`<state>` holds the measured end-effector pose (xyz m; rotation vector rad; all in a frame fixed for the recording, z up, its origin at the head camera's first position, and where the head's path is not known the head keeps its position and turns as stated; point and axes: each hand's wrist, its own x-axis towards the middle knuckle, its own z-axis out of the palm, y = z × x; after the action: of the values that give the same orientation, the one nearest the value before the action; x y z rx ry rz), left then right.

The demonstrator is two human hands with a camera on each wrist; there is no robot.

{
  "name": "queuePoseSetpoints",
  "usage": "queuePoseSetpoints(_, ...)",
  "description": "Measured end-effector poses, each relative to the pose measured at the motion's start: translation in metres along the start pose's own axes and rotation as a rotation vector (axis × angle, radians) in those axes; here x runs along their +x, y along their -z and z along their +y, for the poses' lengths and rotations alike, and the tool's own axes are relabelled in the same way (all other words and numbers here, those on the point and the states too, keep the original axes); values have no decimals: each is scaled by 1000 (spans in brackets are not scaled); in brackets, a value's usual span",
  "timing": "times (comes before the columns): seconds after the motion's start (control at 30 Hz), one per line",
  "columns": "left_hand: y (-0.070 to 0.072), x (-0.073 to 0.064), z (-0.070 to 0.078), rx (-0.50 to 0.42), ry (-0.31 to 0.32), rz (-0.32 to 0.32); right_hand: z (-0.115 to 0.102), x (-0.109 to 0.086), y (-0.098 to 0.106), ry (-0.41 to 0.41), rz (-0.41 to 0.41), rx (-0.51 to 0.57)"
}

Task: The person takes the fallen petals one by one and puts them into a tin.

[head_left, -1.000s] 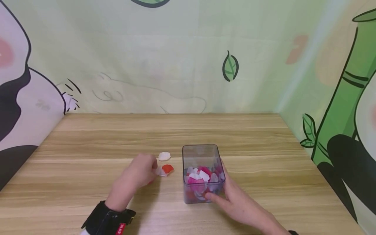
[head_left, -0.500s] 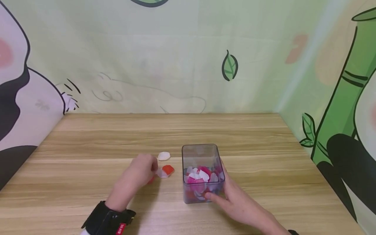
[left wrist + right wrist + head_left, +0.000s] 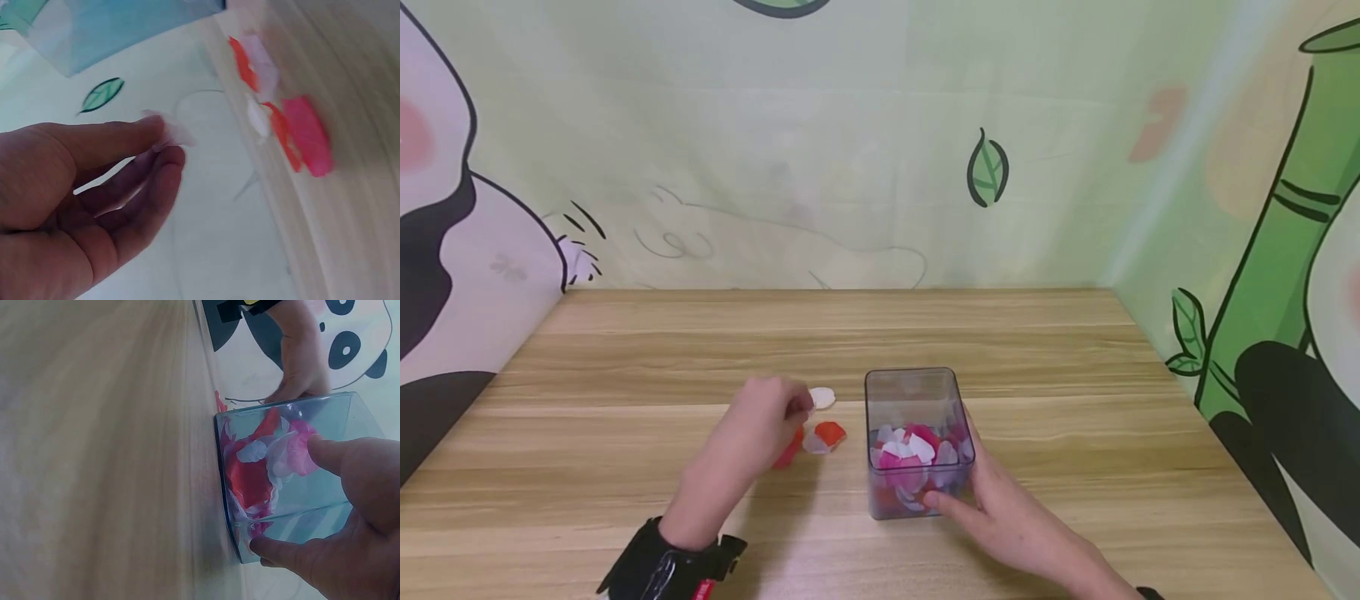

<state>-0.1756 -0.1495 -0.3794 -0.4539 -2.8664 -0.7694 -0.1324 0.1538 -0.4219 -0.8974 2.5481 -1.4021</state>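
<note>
My left hand (image 3: 760,425) pinches a thin pale petal (image 3: 180,135) between thumb and fingertips, raised over the table. Close by on the wood lie a white petal (image 3: 823,398), an orange-red petal (image 3: 831,432) overlapping a pale one (image 3: 816,445), and a pinkish-red petal (image 3: 787,453) partly covered by the hand. My right hand (image 3: 1000,517) grips a clear smoky plastic box (image 3: 913,396) from its right side, thumb on the near wall. A heap of pink, white and red petals (image 3: 250,481) fills the lower part of this box, which stands upright on the table.
The wood-grain table (image 3: 1075,400) runs back to a wall cloth (image 3: 850,167) printed with leaves, pandas and bamboo. A black wrist strap (image 3: 666,562) sits on the left forearm.
My left hand has risen slightly up and away from the petals with one pale petal, uncovering more of the pinkish-red one. The right hand and the box have stayed put.
</note>
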Motion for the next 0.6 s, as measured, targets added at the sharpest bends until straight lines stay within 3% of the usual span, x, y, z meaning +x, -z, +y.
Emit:
queuePoseSetpoints(0.23, 4, -3, 22, -46, -136, 198, 0, 0, 0, 1, -3, 8)
queuePoseSetpoints(0.6, 7, -14, 60, -225, -310, 340, 1, 0, 0, 6, 9, -7)
